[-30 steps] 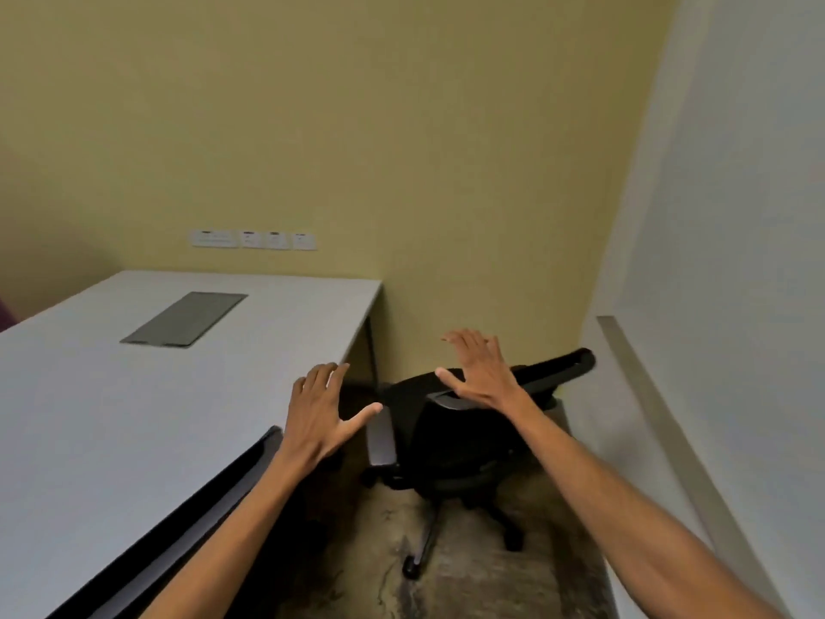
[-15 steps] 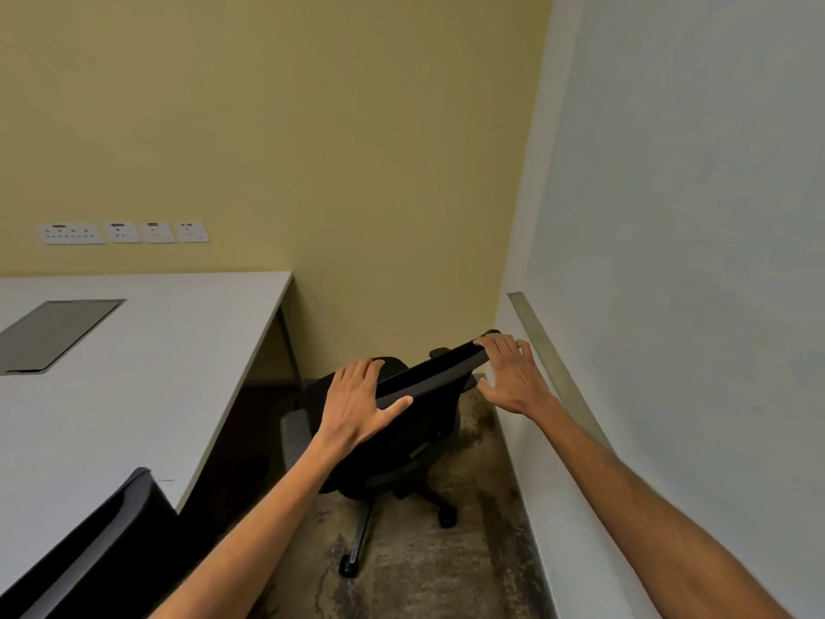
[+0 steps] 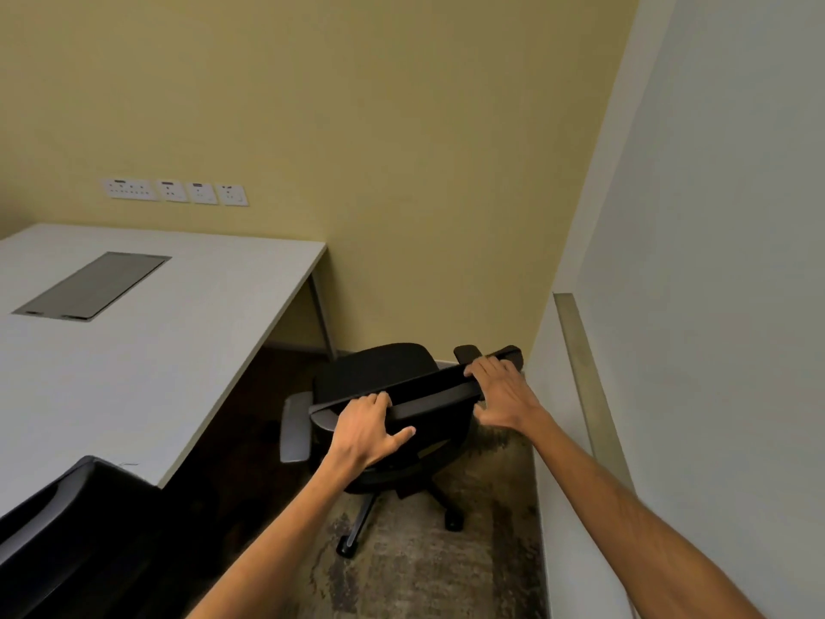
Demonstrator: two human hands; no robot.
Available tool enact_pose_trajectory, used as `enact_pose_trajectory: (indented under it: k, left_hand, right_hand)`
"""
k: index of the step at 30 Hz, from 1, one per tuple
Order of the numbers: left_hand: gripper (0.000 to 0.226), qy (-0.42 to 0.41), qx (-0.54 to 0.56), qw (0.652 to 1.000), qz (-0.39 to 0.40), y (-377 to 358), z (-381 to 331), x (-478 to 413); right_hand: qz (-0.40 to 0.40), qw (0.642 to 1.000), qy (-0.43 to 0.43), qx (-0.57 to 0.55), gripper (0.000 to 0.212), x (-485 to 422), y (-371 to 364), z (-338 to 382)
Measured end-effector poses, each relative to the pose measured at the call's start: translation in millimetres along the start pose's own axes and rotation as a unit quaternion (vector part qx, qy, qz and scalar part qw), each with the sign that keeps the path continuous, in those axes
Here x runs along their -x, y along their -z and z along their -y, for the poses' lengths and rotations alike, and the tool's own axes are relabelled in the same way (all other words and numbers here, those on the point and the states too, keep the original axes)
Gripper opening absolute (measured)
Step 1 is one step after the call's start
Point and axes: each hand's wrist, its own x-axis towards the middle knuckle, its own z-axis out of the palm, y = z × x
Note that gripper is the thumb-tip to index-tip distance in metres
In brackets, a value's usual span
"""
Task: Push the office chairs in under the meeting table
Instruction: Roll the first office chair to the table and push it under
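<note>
A black office chair (image 3: 379, 368) on castors stands in the corner, between the white meeting table (image 3: 147, 350) and the right-hand wall, its seat clear of the table's edge. My left hand (image 3: 364, 428) grips the left part of the chair's backrest top, fingers curled over it. My right hand (image 3: 500, 390) holds the right end of the same backrest. A second black chair (image 3: 67, 524) shows at the lower left, its back against the table's near edge.
A grey cable hatch (image 3: 93, 285) is set into the tabletop. The yellow wall with sockets (image 3: 174, 192) closes the far side. A pale wall with a metal rail (image 3: 580, 373) runs close on the right. Patterned carpet (image 3: 424, 565) covers the narrow floor strip.
Both hands went from hovering open above the chair to grasping the top of its backrest. The view swung back left, showing more of the table.
</note>
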Motion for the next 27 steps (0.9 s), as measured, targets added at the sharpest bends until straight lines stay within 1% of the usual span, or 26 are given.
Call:
enact_pose_trajectory:
  k: [1, 3, 5, 7, 8, 11, 13, 15, 16, 18, 19, 21, 22, 25, 27]
  left_hand:
    - [0.063, -0.005, -0.014, 0.999, 0.039, -3, 0, 2]
    - [0.053, 0.01, -0.033, 0.996, 0.086, -6, 1, -11]
    - [0.044, 0.029, -0.034, 0.994, 0.098, 0, 8, -20]
    - [0.036, 0.045, -0.043, 0.993, 0.098, 4, 15, -27]
    - [0.032, 0.048, -0.054, 0.993, 0.098, 3, 19, -33]
    - [0.026, 0.052, -0.075, 0.992, 0.092, 4, 26, -40]
    - [0.027, 0.063, -0.075, 0.991, 0.09, 10, 31, -46]
    - [0.027, 0.082, -0.074, 0.989, 0.096, 7, 45, -45]
    - [0.027, 0.077, -0.076, 0.989, 0.099, 8, 45, -44]
    - [0.023, 0.095, -0.068, 0.988, 0.099, 12, 48, -48]
    - [0.021, 0.091, -0.064, 0.989, 0.099, 18, 46, -55]
    - [0.021, 0.115, -0.039, 0.99, 0.071, 21, 51, -61]
    - [0.021, 0.113, -0.043, 0.99, 0.067, 23, 50, -63]
    - [0.021, 0.137, -0.038, 0.984, 0.104, 11, 52, -49]
    - [0.02, 0.14, -0.041, 0.985, 0.096, 7, 60, -55]
  right_hand:
    - [0.013, 1.0, -0.004, 0.007, 0.046, 4, -4, 0]
    - [0.049, 0.999, 0.001, 0.015, 0.029, -12, -7, -8]
    - [0.089, 0.996, -0.015, 0.008, 0.013, -26, -2, -5]
    - [0.116, 0.993, -0.01, 0.026, 0.007, -39, 1, -2]
    - [0.127, 0.991, -0.006, 0.04, 0.009, -46, -2, -3]
    - [0.116, 0.991, 0.018, 0.068, 0.014, -58, -9, -6]
    - [0.097, 0.993, 0.027, 0.057, 0.017, -65, -12, -8]
    - [0.097, 0.993, 0.043, 0.048, 0.022, -74, -24, -2]
    - [0.098, 0.993, 0.042, 0.051, 0.023, -70, -26, 1]
    - [0.1, 0.992, 0.059, 0.056, 0.023, -82, -28, 2]
    - [0.091, 0.993, 0.055, 0.047, 0.023, -87, -23, -1]
    - [0.07, 0.993, 0.075, 0.054, 0.022, -113, -19, -5]
    - [0.066, 0.994, 0.072, 0.058, 0.021, -114, -16, -7]
    - [0.101, 0.989, 0.101, 0.047, 0.021, -112, -31, -2]
    - [0.085, 0.988, 0.117, 0.057, 0.02, -128, -38, -4]
